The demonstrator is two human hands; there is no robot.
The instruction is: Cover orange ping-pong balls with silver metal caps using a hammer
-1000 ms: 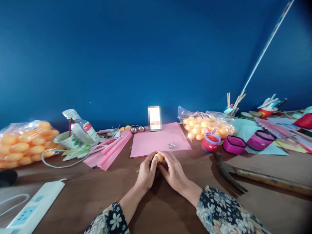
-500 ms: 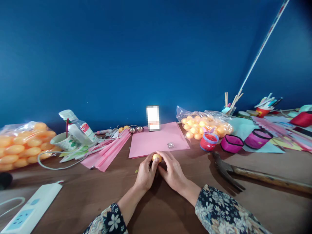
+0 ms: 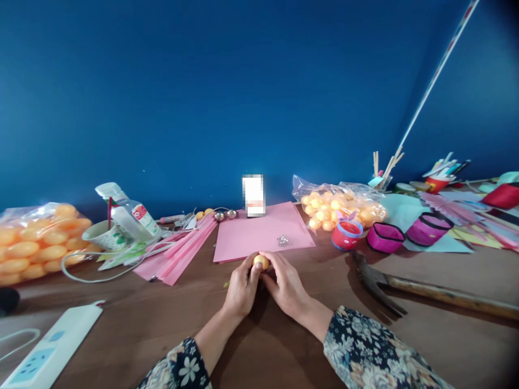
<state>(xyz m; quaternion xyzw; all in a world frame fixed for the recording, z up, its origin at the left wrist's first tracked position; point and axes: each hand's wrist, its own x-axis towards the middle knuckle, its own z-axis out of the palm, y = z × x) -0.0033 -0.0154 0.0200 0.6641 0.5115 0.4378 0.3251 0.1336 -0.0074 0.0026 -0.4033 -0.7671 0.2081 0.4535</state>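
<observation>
Beyond your fingertips, across the whole far side, stands a plain deep-blue wall (image 3: 243, 97). Below your fingers spreads a dark brown wood-look table (image 3: 133, 319). Well off to the left of your fingers, a clear plastic bag of orange balls (image 3: 40, 248) sits at the table's edge of view. Straight ahead, just past your fingertips, lie flat pink rectangular paper sheets (image 3: 243, 237). Well to the right of your fingers rests a claw hammer with a dark metal head and a worn wooden handle (image 3: 438, 292), its head toward you and its handle running away to the right.

Your two bare hands come together like a tent, your left hand (image 3: 240, 292) and your right hand (image 3: 290, 286) meeting at the tips. Between them is a small, smooth, round orange ball (image 3: 261, 259). Your left fingers curl about its left side, with that thumb laid over its near face; your right fingers arch in from the other side, their tips at its far edge. So both hands grasp it, and the left looks the nearer, covering more of it. Being round, it shows no long axis. How hard either hand presses, you cannot tell from here.

Smallest, a silvery shiny cluster (image 3: 283, 240) lies on the sheets, ahead and right of your fingertips.
</observation>
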